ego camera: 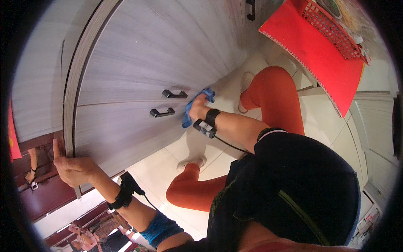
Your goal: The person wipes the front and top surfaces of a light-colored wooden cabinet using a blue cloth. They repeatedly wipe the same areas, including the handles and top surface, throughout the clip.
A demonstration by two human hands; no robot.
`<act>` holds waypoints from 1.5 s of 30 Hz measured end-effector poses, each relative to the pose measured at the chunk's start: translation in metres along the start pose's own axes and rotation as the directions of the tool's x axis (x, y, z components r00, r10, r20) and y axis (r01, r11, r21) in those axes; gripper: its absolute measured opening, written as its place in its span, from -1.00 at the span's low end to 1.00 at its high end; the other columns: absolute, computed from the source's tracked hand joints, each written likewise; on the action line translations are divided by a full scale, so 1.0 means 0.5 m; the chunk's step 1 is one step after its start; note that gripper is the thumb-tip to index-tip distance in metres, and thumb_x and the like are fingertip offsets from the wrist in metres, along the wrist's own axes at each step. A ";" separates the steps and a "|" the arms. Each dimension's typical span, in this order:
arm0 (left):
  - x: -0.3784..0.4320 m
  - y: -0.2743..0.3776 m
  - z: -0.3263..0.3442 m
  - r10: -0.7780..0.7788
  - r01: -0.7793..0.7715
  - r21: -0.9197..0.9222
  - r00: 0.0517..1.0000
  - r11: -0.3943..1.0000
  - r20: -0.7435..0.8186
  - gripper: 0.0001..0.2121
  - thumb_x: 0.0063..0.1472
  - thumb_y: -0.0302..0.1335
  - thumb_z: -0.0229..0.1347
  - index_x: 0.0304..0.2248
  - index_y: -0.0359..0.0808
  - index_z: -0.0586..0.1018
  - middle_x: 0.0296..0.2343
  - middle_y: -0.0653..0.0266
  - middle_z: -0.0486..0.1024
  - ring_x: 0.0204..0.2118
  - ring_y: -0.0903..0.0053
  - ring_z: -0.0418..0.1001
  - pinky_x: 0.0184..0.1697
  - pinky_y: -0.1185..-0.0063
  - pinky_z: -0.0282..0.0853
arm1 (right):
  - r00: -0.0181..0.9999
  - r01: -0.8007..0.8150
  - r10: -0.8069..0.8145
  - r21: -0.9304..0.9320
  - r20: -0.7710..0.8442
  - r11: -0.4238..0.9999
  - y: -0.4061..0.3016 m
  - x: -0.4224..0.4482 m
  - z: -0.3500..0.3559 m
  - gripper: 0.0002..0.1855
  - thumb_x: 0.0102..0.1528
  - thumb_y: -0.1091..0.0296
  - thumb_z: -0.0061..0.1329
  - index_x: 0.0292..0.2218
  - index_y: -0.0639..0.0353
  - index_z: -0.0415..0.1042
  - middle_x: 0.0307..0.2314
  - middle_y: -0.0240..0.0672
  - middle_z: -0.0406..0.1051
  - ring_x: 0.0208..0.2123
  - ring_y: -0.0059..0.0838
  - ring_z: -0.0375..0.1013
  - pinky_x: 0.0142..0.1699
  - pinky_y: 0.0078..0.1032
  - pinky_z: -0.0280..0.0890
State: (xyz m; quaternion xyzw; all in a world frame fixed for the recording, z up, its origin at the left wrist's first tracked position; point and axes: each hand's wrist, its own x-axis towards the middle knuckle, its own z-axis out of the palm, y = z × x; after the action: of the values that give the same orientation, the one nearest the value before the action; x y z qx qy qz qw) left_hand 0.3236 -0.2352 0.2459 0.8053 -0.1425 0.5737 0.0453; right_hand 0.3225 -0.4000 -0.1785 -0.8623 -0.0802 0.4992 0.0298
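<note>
My right hand (198, 105) presses a crumpled blue cloth (187, 117) against the lower part of a grey wood-grain cabinet front (135, 72). Two black bar handles, an upper one (175, 94) and a lower one (162, 112), sit beside the cloth, either side of the seam between two panels. At the corner of the cabinet, my left hand (75, 170) holds the edge of the cabinet's top (70, 132), one finger lying straight along it. Its other fingers are partly hidden. Both wrists carry strapped black devices with cables.
A red spiral-bound pad (318, 53) and red plastic basket (333, 30) stand at upper right. Another person's forearm (33, 160) shows at far left. A person in pink (86, 237) is in the background. My knees are bent wide over the tiled floor (207, 157).
</note>
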 end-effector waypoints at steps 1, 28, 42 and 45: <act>-0.001 -0.001 0.000 0.005 -0.005 0.006 1.000 1.000 0.001 -0.35 0.45 -0.12 -0.42 -0.26 -0.34 0.72 -0.34 0.18 0.68 -0.32 0.36 0.64 -0.30 0.48 0.53 | 0.984 0.000 0.006 0.034 -0.180 0.999 0.041 0.049 0.038 -0.50 0.27 0.10 -0.27 0.17 0.02 0.36 0.20 -0.23 0.25 0.20 -0.04 0.21 0.20 0.21 -0.01; 0.000 -0.012 0.010 -0.073 0.076 -0.175 0.997 0.982 0.023 -0.30 0.45 -0.08 -0.48 -0.24 -0.37 0.71 -0.37 0.20 0.68 -0.33 0.45 0.62 -0.28 0.57 0.52 | 0.895 0.442 0.444 -0.059 -0.046 -0.895 0.267 0.066 0.113 -0.43 0.27 -0.02 -0.33 0.18 0.07 0.28 0.21 -0.28 0.21 0.24 -0.17 0.16 0.31 0.03 -0.04; 0.006 -0.039 0.030 0.212 -0.239 -0.092 0.948 0.967 -0.238 -0.64 0.31 -0.28 -0.09 -0.45 -0.17 0.73 -0.61 0.34 0.59 -0.56 0.40 0.52 -0.43 0.52 0.40 | 0.845 0.429 0.422 -0.055 -0.329 -0.902 0.138 -0.428 -0.123 -0.42 0.34 -0.07 -0.44 0.21 0.05 0.23 0.22 -0.31 0.17 0.20 -0.13 0.16 0.32 0.13 -0.04; 0.002 -0.040 0.018 0.140 -0.136 0.040 0.981 0.990 -0.131 -0.46 0.42 -0.13 -0.34 -0.30 -0.05 0.75 -0.48 0.33 0.67 -0.48 0.48 0.62 -0.45 0.60 0.43 | 0.723 0.609 0.582 -0.052 -0.373 -0.791 0.108 -0.515 -0.127 -0.58 0.35 0.18 -0.28 0.15 0.14 0.15 0.15 -0.24 0.20 0.15 -0.15 0.20 0.28 -0.04 0.08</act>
State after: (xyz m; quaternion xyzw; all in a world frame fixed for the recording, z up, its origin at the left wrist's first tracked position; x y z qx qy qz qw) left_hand 0.3379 -0.2186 0.2454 0.7538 -0.1857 0.6303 0.0025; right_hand 0.2575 -0.4949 0.0666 -0.1494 0.3074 -0.1895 0.9205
